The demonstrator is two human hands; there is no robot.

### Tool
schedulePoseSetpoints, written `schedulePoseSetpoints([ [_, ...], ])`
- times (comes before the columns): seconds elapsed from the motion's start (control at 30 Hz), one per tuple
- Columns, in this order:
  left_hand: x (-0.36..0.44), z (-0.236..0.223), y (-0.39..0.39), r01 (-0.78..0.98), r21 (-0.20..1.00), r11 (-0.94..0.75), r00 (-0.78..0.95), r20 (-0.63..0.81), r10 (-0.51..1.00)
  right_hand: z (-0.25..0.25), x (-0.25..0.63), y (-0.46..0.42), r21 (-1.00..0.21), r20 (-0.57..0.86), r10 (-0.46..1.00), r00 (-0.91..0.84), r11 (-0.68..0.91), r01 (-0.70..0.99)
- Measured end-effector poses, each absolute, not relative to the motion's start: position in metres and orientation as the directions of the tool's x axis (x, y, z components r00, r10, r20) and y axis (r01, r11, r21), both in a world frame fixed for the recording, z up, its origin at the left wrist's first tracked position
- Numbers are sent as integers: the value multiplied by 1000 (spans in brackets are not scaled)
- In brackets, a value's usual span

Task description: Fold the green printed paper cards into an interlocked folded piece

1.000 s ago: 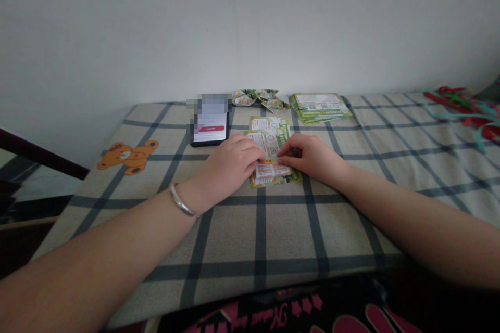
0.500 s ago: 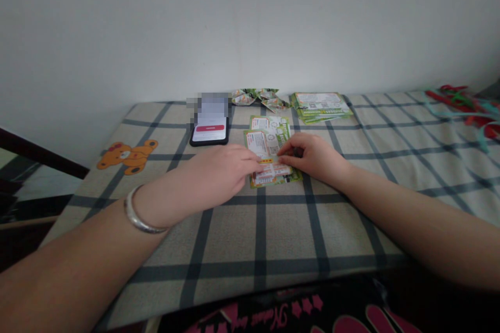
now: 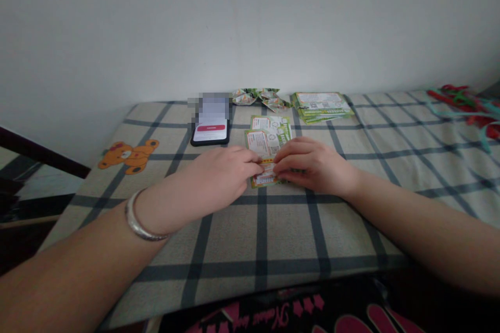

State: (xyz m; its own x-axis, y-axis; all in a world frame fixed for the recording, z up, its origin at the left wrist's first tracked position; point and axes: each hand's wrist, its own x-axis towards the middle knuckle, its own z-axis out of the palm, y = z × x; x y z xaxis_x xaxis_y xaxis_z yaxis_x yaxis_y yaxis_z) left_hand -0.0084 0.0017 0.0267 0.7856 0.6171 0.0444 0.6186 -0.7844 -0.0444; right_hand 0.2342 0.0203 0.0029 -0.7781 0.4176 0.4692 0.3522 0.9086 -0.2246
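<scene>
In the head view, two green-and-white printed cards overlap on the checked tablecloth between my hands. The nearer printed card (image 3: 258,140) lies partly over the farther printed card (image 3: 269,123). My left hand (image 3: 228,171), with a silver bangle at the wrist, pinches down on the left side of the nearer card's lower half. From the right, my right hand (image 3: 318,166) has its fingers closed together on the same card, near the left fingertips. The right fingers hide the card's lower right part. A crease or yellow strip runs across its middle.
A lit phone (image 3: 211,134) lies behind my left hand. Folded printed pieces (image 3: 255,98) and a stack of printed cards (image 3: 324,106) sit by the wall. Tangled ribbons (image 3: 464,109) are at far right, a bear cutout (image 3: 128,157) at left. The checked tablecloth (image 3: 234,250) reaches the near edge.
My right hand has shifted slightly left and nearer over the card's lower right, with its fingers closer together. My left hand stays almost in place.
</scene>
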Motion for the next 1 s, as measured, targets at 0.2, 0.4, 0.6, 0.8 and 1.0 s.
schedulePoseSetpoints([
  [0.2, -9, 30, -4, 621, -43, -783, 784, 48, 619, -1, 234, 15, -119, 362, 398, -843, 917, 381],
  [0.4, -10, 38, -8, 594, -15, -805, 805, 32, 593, -3, 236, 16, -78, 338, 405, -850, 912, 403],
  [0.6, -13, 34, -5, 536, -55, -843, 844, 71, 532, -3, 232, 16, -17, 347, 370, -862, 921, 389],
  [0.8, -15, 30, 0, 503, -98, -859, 864, 80, 497, 1, 230, 14, 31, 348, 348, -870, 924, 382],
  [1.0, -12, 36, -7, 512, -83, -855, 859, 59, 509, 2, 229, 11, 77, 325, 376, -868, 904, 420],
])
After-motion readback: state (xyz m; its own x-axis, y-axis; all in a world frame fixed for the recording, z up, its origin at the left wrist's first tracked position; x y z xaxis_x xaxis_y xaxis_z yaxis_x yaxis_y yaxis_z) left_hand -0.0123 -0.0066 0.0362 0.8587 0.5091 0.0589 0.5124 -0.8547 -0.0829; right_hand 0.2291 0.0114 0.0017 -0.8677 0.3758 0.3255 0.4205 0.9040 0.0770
